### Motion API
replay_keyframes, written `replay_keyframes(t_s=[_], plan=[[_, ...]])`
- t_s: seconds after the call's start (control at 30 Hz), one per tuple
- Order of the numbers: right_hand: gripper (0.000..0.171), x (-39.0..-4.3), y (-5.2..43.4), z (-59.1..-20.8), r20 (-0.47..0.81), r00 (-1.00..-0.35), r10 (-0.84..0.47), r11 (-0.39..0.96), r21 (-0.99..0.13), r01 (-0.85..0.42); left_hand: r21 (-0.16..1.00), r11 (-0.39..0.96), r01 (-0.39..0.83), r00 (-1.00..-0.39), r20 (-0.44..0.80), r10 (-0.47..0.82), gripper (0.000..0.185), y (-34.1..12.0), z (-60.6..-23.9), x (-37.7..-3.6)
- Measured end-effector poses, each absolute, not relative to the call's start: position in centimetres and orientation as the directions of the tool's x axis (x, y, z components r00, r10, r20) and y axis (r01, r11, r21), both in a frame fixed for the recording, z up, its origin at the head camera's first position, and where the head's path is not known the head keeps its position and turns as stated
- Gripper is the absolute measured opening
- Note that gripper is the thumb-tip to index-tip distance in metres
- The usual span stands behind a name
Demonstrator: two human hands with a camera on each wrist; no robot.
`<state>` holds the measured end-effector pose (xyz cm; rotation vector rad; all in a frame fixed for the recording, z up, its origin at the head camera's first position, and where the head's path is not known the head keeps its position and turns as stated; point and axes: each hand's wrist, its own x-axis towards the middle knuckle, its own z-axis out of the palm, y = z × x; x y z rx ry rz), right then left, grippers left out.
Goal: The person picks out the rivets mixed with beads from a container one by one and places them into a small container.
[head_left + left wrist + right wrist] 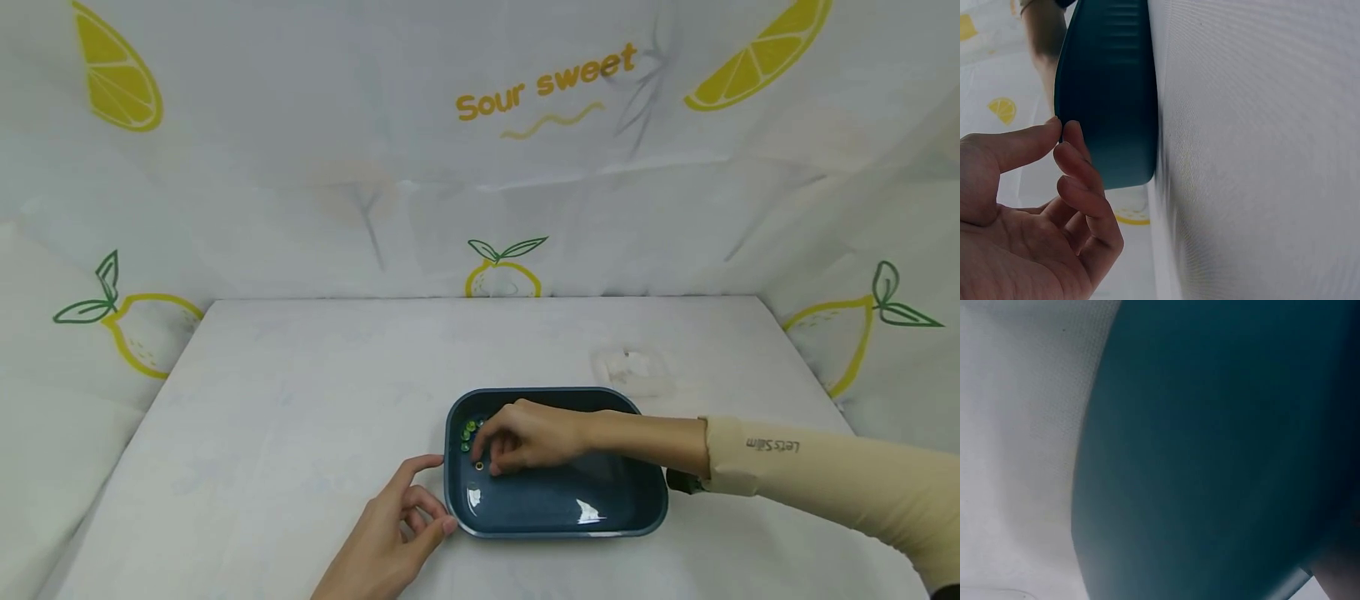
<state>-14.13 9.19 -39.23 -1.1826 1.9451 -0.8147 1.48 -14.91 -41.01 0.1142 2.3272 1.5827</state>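
Observation:
A dark blue rectangular tray (555,517) with rounded corners stands on the white table. At its left end my left hand (397,533) holds the rim; in the left wrist view the thumb and a fingertip meet at the tray's edge (1110,94), with the other fingers curled beside it. My right hand (528,437) reaches into the tray's left part, fingertips pointing down and a gap between index finger and thumb. A small yellow ring-shaped bead (479,466) lies by these fingertips. Several green beads (467,435) sit along the tray's left wall, partly hidden by the hand.
A clear shallow container (633,371) stands behind the tray, towards the right. White cloth (300,233) printed with lemons hangs behind the table. In the right wrist view the tray's dark side (1210,450) fills most of the picture.

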Motion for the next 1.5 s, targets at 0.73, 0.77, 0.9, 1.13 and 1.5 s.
replay_keyframes(t_s=[0.73,0.77,0.9,1.13,1.5], plan=[[0.007,-13.2,9.1,-39.8,-0.225,-0.345,-0.911,0.387,-0.757,-0.527,0.919,0.384,-0.089,-0.947,-0.197,0.253,0.068,-14.9,-40.9,1.5],[0.006,-13.2,9.1,-39.8,-0.222,-0.34,-0.914,0.382,-0.758,-0.529,0.919,0.384,-0.088,-0.948,-0.196,0.252,0.068,-14.9,-40.9,1.5],[0.005,-13.1,9.3,-39.8,-0.212,-0.328,-0.921,0.369,-0.749,-0.551,0.92,0.383,-0.088,-0.949,-0.194,0.247,0.067,-14.9,-40.9,1.6],[0.004,-13.2,10.0,-39.7,-0.206,-0.348,-0.915,0.375,-0.751,-0.543,0.916,0.388,-0.105,-0.948,-0.21,0.239,0.068,-14.9,-40.9,1.5],[0.005,-13.1,11.0,-39.0,-0.171,-0.367,-0.914,0.356,-0.771,-0.528,0.915,0.385,-0.122,-0.945,-0.226,0.238,0.069,-14.8,-41.0,1.5]])
